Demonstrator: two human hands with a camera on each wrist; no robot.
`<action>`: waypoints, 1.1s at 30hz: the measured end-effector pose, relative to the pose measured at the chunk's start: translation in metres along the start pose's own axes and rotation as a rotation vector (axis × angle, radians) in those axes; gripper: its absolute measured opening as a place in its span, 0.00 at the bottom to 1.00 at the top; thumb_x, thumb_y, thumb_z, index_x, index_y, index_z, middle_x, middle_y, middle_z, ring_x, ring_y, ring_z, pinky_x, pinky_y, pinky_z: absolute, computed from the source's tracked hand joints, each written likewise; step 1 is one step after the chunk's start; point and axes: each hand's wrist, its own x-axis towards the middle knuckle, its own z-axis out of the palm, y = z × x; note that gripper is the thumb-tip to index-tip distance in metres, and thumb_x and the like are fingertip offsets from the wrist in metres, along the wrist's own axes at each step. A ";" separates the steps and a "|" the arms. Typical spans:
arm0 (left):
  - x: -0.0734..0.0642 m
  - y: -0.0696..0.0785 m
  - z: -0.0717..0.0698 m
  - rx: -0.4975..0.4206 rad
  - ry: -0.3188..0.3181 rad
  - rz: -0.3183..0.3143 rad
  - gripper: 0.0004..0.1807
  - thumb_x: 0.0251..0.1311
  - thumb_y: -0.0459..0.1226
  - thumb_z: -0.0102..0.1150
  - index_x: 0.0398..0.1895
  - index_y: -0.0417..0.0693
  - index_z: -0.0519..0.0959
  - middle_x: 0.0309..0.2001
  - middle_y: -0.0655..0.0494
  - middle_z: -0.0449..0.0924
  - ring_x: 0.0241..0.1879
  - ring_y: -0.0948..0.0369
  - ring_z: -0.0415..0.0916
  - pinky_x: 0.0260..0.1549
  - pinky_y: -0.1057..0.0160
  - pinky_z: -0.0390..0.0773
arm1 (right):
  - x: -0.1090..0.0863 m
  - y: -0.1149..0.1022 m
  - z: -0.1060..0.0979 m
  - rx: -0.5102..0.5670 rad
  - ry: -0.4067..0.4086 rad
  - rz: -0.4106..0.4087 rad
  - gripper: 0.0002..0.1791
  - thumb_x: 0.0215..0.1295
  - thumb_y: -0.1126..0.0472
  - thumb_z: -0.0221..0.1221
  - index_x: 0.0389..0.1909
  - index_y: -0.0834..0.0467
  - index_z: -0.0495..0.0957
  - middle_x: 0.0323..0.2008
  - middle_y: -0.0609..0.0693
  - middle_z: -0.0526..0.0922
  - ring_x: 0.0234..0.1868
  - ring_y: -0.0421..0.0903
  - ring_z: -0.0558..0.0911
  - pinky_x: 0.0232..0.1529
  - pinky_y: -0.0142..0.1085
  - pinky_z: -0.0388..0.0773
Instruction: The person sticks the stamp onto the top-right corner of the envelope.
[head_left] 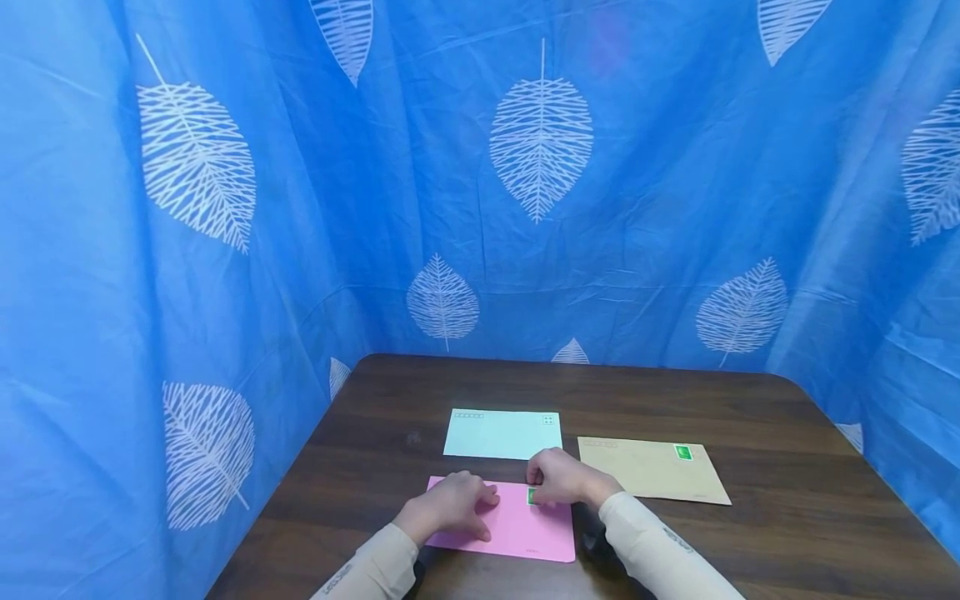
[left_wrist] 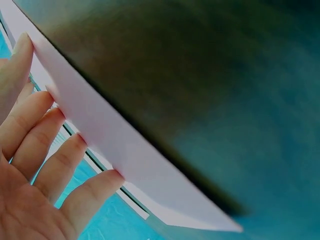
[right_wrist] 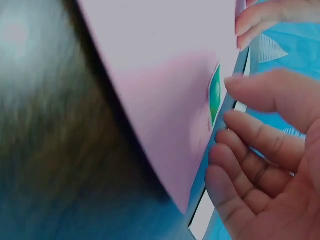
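Blue leaf-print curtain [head_left: 637, 217] behind brown table [head_left: 637, 402], seemingly wooden.

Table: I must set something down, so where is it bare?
The table is bare left of the pink envelope, right of the tan envelope and behind the mint envelope. Crowded: near middle, where left hand and right hand are over the pink envelope.

I see the left hand [head_left: 456, 502], fingers parted; just right of it, the right hand [head_left: 561, 477] holds its thumb clear of loosely curled fingers.
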 end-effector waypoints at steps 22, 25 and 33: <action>0.000 0.003 -0.006 -0.008 0.004 -0.017 0.27 0.46 0.47 0.79 0.53 0.54 0.86 0.58 0.57 0.83 0.58 0.55 0.81 0.56 0.61 0.80 | -0.002 -0.007 0.000 0.025 0.055 -0.024 0.07 0.54 0.71 0.64 0.22 0.58 0.80 0.19 0.44 0.78 0.18 0.37 0.73 0.19 0.29 0.70; -0.001 0.003 -0.005 -0.016 0.003 -0.028 0.27 0.46 0.47 0.79 0.53 0.55 0.86 0.58 0.58 0.83 0.58 0.55 0.81 0.57 0.60 0.79 | -0.001 -0.006 0.003 0.035 0.043 -0.022 0.06 0.52 0.72 0.64 0.23 0.59 0.81 0.18 0.44 0.78 0.18 0.37 0.74 0.19 0.29 0.71; -0.002 0.003 -0.003 -0.029 -0.002 -0.020 0.27 0.46 0.47 0.79 0.53 0.55 0.86 0.58 0.57 0.83 0.58 0.55 0.81 0.56 0.61 0.80 | 0.000 0.000 0.010 0.060 0.015 0.004 0.04 0.52 0.72 0.67 0.25 0.61 0.82 0.20 0.44 0.78 0.20 0.37 0.75 0.21 0.29 0.72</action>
